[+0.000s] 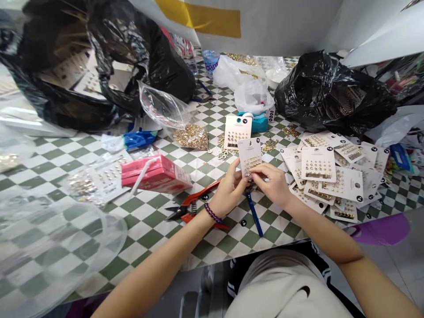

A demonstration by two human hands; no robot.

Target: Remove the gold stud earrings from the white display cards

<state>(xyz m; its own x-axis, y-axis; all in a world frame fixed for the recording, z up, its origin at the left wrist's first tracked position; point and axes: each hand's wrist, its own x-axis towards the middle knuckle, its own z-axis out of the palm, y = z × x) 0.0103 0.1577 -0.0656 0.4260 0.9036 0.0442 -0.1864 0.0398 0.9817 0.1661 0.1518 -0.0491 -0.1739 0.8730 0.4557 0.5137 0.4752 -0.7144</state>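
Observation:
My left hand (228, 190) grips a white earring card (250, 152) with rows of small gold studs, holding it upright and tilted by its lower part. At the card's bottom edge my right hand (273, 183) is closed in a pinch; a tiny shiny piece shows by the fingertips, too small to name. Just behind stands another earring card (237, 128), resting against a teal object (259, 122). Below my hands lie blue-handled pliers (254, 214), their head partly hidden. Red-handled cutters (190, 204) lie partly under my left wrist.
A pile of filled earring cards (318, 163) spreads at the right. A red drink carton (155, 173) with a straw stands at left, near a bag of gold pieces (191, 136). Black plastic bags (165, 66) stand behind; a clear plastic tub (66, 247) is at front left.

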